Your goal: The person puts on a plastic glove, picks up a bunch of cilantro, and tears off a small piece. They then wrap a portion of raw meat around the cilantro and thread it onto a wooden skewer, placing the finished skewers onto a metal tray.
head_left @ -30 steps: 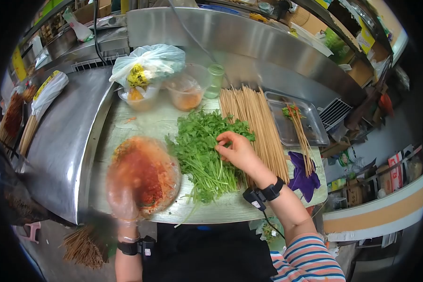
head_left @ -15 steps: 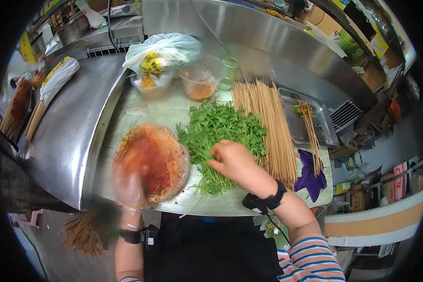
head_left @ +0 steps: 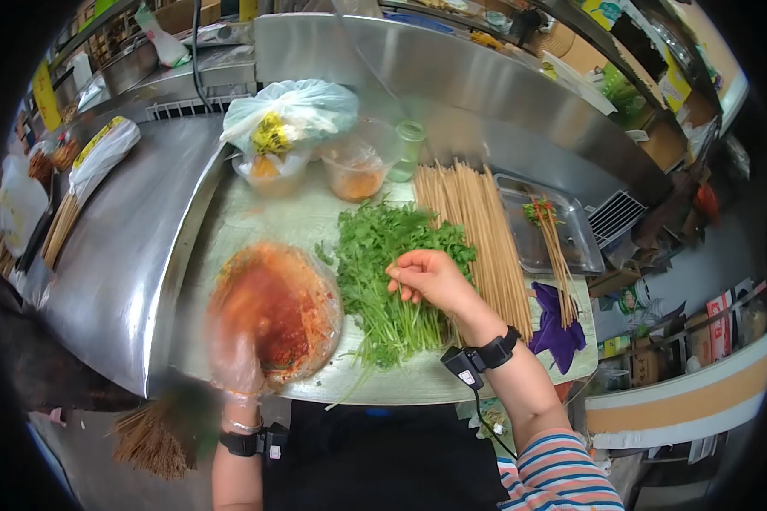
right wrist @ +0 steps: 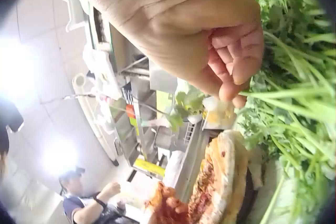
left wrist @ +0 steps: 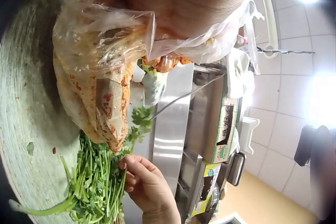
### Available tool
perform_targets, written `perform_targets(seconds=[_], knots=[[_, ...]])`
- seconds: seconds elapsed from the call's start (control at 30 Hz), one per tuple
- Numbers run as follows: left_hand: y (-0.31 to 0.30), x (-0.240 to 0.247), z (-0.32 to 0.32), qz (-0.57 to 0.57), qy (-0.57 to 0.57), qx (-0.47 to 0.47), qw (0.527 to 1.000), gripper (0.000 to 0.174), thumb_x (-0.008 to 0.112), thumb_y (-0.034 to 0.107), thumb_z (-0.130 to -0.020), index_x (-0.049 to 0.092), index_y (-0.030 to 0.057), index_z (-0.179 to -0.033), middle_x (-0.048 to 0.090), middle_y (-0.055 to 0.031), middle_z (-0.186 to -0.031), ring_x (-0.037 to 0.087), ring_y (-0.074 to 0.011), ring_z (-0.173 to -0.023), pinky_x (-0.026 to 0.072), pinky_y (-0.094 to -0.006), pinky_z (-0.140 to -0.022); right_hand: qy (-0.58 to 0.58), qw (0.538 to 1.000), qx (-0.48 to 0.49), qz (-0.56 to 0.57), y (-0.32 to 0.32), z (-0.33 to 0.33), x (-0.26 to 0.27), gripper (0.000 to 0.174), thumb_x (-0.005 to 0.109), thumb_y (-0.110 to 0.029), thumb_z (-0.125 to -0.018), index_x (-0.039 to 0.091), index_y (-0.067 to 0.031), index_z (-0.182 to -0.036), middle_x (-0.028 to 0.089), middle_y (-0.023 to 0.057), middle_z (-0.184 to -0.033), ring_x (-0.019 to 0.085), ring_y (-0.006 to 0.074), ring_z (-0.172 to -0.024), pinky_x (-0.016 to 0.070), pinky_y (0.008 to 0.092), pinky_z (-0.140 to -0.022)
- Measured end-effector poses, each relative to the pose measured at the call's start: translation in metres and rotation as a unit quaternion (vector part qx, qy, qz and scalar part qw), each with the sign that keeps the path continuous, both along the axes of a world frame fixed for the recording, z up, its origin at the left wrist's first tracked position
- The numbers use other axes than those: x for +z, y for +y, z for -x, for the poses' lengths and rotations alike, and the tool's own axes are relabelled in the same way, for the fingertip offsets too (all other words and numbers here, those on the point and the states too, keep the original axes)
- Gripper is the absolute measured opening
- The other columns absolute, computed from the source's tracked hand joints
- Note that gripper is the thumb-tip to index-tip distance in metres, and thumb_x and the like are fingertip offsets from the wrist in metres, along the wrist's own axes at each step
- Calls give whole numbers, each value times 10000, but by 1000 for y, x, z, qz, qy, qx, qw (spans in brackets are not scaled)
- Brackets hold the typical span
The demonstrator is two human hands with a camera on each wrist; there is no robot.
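Observation:
My left hand [head_left: 240,349], in a clear plastic glove, reaches into a bowl [head_left: 332,319] of red sauce lined with plastic. The hand is blurred and its fingers are hidden by sauce and glove. To the right of the bowl lies a heap of green cilantro [head_left: 392,319]. Over this heap, my bare right hand [head_left: 435,277] pinches a thin cilantro stem between curled fingers and thumb. The sprig's leafy end [left wrist: 140,116] sticks up beyond the fingertips in the left wrist view.
Right of the cilantro lie many bamboo skewers [head_left: 477,247], then a metal tray [head_left: 584,247] with a few loaded skewers [head_left: 554,247]. A purple cloth [head_left: 556,328] is at the table's right. Plastic tubs [head_left: 358,170], a tied bag [head_left: 307,111] and a green glass [head_left: 408,145] stand behind.
The right hand was lower over the cilantro with spread fingers half a second ago; now finger and thumb are together. The left hand stays in the bowl, blurred throughout. The head view shifts.

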State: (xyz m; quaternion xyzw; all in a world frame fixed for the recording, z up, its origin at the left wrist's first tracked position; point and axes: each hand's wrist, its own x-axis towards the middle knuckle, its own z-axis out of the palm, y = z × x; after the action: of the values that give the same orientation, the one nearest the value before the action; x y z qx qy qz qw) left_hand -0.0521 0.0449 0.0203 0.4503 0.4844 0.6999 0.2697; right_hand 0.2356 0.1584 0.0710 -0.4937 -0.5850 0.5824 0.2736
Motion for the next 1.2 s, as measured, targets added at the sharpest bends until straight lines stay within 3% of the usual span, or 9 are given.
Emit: perform_targets(seconds=[0.2, 0.37, 0.67, 0.97, 1.0, 1.03, 1.07, 1.1, 1.2], knots=[[3, -13, 9, -27, 123, 32, 992, 269, 484, -6, -912, 576, -39, -1162, 631, -88, -1058, 600, -132, -829, 490, -262, -763, 88, 996, -12, 12, 4, -30, 25, 295, 518, -183, -965, 588, 2, -1183, 657, 21, -797, 562, 46, -632, 450, 169, -548], [1, -18, 11, -13, 80, 20, 996, 262, 486, 11, -927, 571, -39, -1170, 631, -91, -1062, 603, -133, -845, 493, -262, -772, 57, 998, 9, 3, -3, -36, 21, 291, 471, -132, -969, 555, -2, -1216, 632, 10, -752, 546, 53, -587, 462, 187, -543], [2, -15, 5, -4, -19, -10, 1000, 279, 504, 18, -932, 561, -36, -1200, 636, -87, -1051, 605, -132, -807, 499, -252, -737, -50, 992, 80, -87, -24, -25, 20, 224, 515, -72, -864, 676, -6, -1004, 668, 59, -763, 619, 95, -657, 496, 235, -597], [-4, 23, -17, 6, -7, -50, 999, 278, 533, 19, -898, 586, -49, -1163, 635, -102, -1097, 598, -130, -860, 496, -245, -740, 11, 973, 180, -141, -40, -9, 53, 176, 619, -64, -875, 670, -17, -1036, 695, 60, -875, 644, 108, -798, 511, 243, -726], [-4, 23, -9, 3, 171, -40, 984, 277, 550, 11, -877, 595, -57, -1142, 643, -100, -1087, 593, -122, -843, 491, -237, -720, 13, 967, 189, -168, -43, -5, 58, 175, 627, -70, -869, 669, -19, -1031, 698, 66, -884, 650, 118, -804, 512, 247, -728], [-7, 52, -17, 46, 239, -119, 963, 301, 554, -12, -852, 588, -66, -1146, 649, -102, -1064, 597, -121, -808, 495, -245, -707, 14, 961, 200, -193, -47, 0, 62, 175, 636, -76, -863, 669, -21, -1027, 700, 72, -893, 656, 128, -811, 512, 251, -731], [-13, 67, -41, 175, 16, -262, 949, 311, 617, 9, -831, 588, -63, -1132, 658, -110, -1033, 600, -115, -770, 494, -239, -689, 20, 951, 219, -218, -50, 9, 64, 176, 644, -81, -857, 668, -23, -1022, 703, 78, -901, 662, 138, -817, 513, 255, -734], [-13, 65, -45, 178, -16, -336, 925, 306, 678, 38, -813, 594, -46, -1095, 665, -100, -1002, 607, -106, -768, 490, -229, -671, 7, 943, 229, -243, -51, 14, 67, 177, 649, -86, -851, 667, -25, -1017, 702, 83, -904, 665, 147, -814, 513, 260, -731], [-11, 72, -66, 270, 53, -372, 887, 235, 709, 60, -812, 596, -34, -996, 657, -54, -855, 616, -120, -739, 513, -260, -683, -6, 921, 238, -309, -58, 26, 69, 183, 669, -108, -827, 664, -28, -991, 692, 103, -885, 669, 188, -790, 514, 277, -704]])
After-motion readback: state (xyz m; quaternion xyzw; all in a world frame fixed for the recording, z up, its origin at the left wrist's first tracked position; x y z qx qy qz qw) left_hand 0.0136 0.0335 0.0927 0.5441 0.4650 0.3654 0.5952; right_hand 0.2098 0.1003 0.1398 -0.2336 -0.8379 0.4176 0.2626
